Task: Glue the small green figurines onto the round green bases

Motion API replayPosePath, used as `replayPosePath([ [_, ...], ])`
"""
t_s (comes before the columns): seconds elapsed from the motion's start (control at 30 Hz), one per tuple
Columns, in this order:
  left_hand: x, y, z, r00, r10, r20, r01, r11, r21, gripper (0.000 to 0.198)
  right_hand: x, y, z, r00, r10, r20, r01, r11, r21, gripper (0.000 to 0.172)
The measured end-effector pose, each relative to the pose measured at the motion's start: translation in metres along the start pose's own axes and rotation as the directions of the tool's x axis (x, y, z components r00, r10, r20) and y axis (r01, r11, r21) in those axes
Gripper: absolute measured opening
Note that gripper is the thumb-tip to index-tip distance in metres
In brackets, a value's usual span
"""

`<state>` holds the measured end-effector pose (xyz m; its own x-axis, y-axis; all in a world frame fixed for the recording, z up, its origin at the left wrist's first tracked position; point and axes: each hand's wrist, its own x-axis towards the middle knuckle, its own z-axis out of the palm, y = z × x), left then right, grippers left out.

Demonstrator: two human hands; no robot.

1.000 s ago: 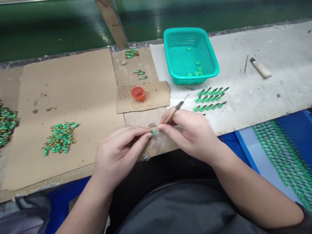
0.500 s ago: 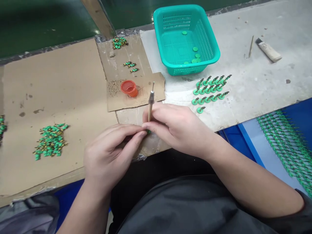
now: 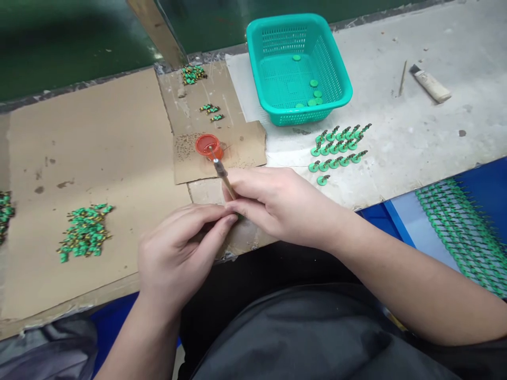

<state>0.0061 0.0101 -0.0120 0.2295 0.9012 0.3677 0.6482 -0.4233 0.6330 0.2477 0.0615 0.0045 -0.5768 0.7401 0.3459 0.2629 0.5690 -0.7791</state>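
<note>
My left hand [image 3: 178, 243] is closed, thumb and forefinger pinching a small green piece [image 3: 238, 215] that is almost wholly hidden by the fingers. Against these fingertips rests my right hand [image 3: 277, 206], closed around a slim wooden-handled tool [image 3: 228, 184] with a dark metallic collar and a thin tip. The tool leans up and left, its tip overlapping the red cup [image 3: 207, 143] in view; whether it touches the cup I cannot tell. To the right of my hands, rows of small dark figures stand on green round bases [image 3: 334, 163].
A teal basket [image 3: 259, 79] holding several green discs stands at the back. Green-and-gold figure pieces [image 3: 85, 229] lie heaped on cardboard [image 3: 99, 148], with smaller groups farther back. A tube [image 3: 431, 84] and a thin stick [image 3: 403, 78] lie right. More green-based pieces [image 3: 459, 227] fill the lower right.
The tool in my right hand has tilted left from nearly upright, its tip swinging toward the red cup. My hands stay together. The view has shifted slightly.
</note>
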Motion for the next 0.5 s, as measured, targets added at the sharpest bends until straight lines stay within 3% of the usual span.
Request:
replayPosePath([
  [0.1,0.003,0.002,0.0,1.0,0.01,0.013,-0.009,1.0,-0.014,0.016,-0.001,0.002,0.002,0.999,-0.052,-0.012,0.052,0.999,0.017,0.016],
  [0.2,0.005,0.004,-0.001,1.0,0.008,0.013,-0.008,1.0,-0.029,0.011,-0.004,0.005,0.004,1.0,-0.017,-0.013,0.018,1.0,0.017,0.014],
  [0.4,0.003,0.003,0.001,1.0,-0.022,0.015,0.022,0.999,-0.028,0.008,-0.021,0.005,0.013,0.981,-0.024,-0.195,0.028,0.999,0.02,0.01],
  [0.5,0.001,0.003,0.002,0.999,-0.033,0.013,0.033,0.999,-0.029,0.009,-0.026,0.003,0.017,0.975,-0.022,-0.221,0.024,1.0,0.008,0.011],
])
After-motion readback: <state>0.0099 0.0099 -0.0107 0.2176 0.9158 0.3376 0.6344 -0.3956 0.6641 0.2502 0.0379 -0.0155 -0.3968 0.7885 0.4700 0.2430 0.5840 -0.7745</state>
